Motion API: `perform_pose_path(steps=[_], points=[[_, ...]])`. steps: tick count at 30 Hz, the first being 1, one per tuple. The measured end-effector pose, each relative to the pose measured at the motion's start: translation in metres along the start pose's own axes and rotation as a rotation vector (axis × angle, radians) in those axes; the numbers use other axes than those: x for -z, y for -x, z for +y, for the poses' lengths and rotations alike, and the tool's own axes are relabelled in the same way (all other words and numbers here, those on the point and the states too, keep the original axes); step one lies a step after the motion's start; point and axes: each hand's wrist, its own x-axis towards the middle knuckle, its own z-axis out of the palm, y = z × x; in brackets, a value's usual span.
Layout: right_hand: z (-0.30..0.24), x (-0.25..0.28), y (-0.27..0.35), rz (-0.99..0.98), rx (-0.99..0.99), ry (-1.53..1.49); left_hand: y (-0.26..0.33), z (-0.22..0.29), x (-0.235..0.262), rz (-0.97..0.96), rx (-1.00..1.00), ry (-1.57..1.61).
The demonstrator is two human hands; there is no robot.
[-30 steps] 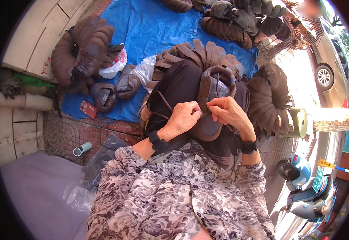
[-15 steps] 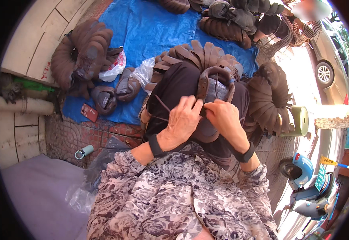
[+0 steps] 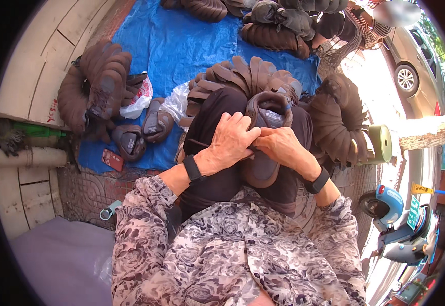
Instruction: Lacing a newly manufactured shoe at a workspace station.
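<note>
A brown shoe (image 3: 260, 171) rests between my knees, toe toward me, its padded collar and grey insole facing up. My left hand (image 3: 232, 140) is closed in a pinch over the lacing area, and a dark shoelace (image 3: 198, 143) trails out to its left. Against it, fingertips nearly touching, my right hand (image 3: 286, 148) is pinched shut on the shoe's other side. What lies between the right fingertips is hidden. Just beyond the shoe, a ring of stacked brown shoes (image 3: 243, 74) curves around my knees.
More shoe rings lie left (image 3: 92, 86) and right (image 3: 337, 120) on a blue tarp (image 3: 181, 46). Two loose shoes (image 3: 129, 143), plastic bags and a red phone (image 3: 112, 159) are at the left. A green roll (image 3: 380, 144) stands right, near a parked scooter (image 3: 390, 204). Another person sits far right.
My hands have drawn closer together over the shoe's lacing. The shoe's collar has tilted, and less of the trailing lace shows at the left. The view has shifted slightly.
</note>
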Motion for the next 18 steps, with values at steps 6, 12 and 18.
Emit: perform_pose_path(steps=[6, 12, 18], points=[[0.003, 0.039, -0.005, 0.111, 0.038, 0.219, 0.003, -0.012, 0.009, -0.055, -0.026, 0.247], [0.021, 0.087, -0.021, 0.656, -0.163, 0.167, -0.035, -0.001, -0.002, 0.230, -0.054, 0.435], [0.022, 0.032, -0.010, 0.578, -0.404, 0.032, -0.039, -0.009, -0.019, 0.283, 0.248, 0.643]])
